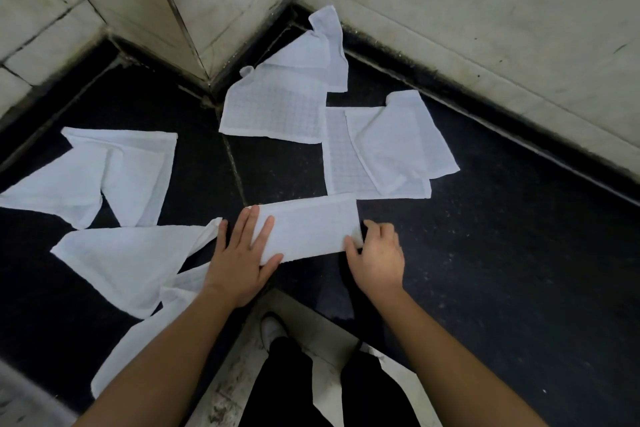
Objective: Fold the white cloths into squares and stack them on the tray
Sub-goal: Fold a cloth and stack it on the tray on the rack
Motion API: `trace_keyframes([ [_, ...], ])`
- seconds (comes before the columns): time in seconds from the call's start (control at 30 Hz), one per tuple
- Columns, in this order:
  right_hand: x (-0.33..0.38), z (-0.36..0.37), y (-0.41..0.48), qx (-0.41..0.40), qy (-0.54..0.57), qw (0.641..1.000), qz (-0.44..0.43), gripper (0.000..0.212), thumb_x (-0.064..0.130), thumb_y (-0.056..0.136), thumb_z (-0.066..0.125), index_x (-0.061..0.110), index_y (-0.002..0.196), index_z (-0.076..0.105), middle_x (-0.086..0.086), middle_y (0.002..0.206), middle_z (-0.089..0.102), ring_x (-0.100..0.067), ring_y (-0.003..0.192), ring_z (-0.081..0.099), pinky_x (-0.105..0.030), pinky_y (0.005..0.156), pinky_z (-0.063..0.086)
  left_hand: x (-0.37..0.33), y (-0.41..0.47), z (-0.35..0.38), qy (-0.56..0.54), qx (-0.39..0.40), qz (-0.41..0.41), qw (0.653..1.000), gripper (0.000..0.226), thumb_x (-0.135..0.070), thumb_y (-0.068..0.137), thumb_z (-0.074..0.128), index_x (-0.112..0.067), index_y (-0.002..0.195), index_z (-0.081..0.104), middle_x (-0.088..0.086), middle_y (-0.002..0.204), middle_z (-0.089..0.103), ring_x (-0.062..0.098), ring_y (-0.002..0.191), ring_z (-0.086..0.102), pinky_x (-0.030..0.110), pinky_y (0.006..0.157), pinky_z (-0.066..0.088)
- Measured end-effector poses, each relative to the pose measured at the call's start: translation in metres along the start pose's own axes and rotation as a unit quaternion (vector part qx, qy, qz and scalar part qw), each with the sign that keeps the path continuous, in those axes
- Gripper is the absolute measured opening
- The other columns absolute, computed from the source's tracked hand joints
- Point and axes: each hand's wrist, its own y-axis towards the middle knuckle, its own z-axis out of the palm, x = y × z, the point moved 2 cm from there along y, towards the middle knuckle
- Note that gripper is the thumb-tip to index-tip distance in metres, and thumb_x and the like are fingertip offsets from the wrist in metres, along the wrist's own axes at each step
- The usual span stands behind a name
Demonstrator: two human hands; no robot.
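A white cloth folded into a long strip [311,229] lies on the black counter [485,253] in front of me. My left hand [242,260] lies flat on the strip's left end with its fingers straight. My right hand [375,253] pinches the strip's right end, thumb under the edge and fingers curled over it. Several other white cloths lie unfolded around: one at the far middle [280,104], one at the right [384,149], one at the left [104,173] and one by my left wrist [128,256]. No tray is in view.
Pale marble walls [485,28] close off the back of the L-shaped counter. The counter's inner corner edge [277,291] sits just under my wrists, with my legs and a white shoe [273,329] on the floor below. Another cloth [145,343] lies under my left forearm.
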Motion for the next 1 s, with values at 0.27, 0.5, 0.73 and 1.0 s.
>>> trace_keyframes([
  [0.27,0.018,-0.015,0.029,0.134,0.169,0.956,0.196,0.016,0.032,0.085,0.063,0.024,0.099,0.063,0.002,0.099,0.065,-0.017,0.086,0.06,-0.029,0.069,0.048,-0.006,0.005,-0.013,0.01,0.023,-0.009,1.0,0.075,-0.06,0.095,0.025,-0.013,0.154,0.029,0.016,0.162,0.019,0.032,0.15,0.013,0.058,0.117,0.019],
  [0.5,-0.029,-0.041,0.039,0.207,0.384,0.858,0.273,0.032,0.012,0.083,0.076,0.007,0.114,0.07,-0.004,0.084,0.07,-0.009,0.062,0.06,-0.021,0.056,0.054,-0.05,0.001,-0.014,-0.034,0.03,-0.046,0.998,0.074,-0.058,0.093,0.033,-0.012,0.151,0.033,0.021,0.159,0.022,0.036,0.149,0.013,0.06,0.114,0.022],
  [0.73,-0.082,-0.088,0.042,0.16,0.33,0.903,0.224,0.012,0.014,0.082,0.074,0.02,0.091,0.076,-0.001,0.089,0.073,-0.012,0.074,0.063,-0.023,0.058,0.048,-0.135,-0.017,-0.012,-0.069,0.089,-0.057,0.992,0.067,-0.051,0.097,0.034,-0.016,0.154,0.025,0.017,0.161,0.015,0.032,0.148,0.011,0.056,0.111,0.022],
  [1.0,-0.053,-0.101,0.027,0.09,0.114,0.989,0.031,0.013,0.022,0.084,0.062,0.03,0.092,0.068,0.012,0.09,0.063,-0.011,0.083,0.061,-0.028,0.069,0.05,-0.112,0.033,-0.044,-0.169,0.029,-0.097,0.98,0.052,-0.038,0.098,0.049,-0.013,0.143,0.043,0.01,0.13,0.056,0.029,0.119,0.052,0.047,0.097,0.042],
])
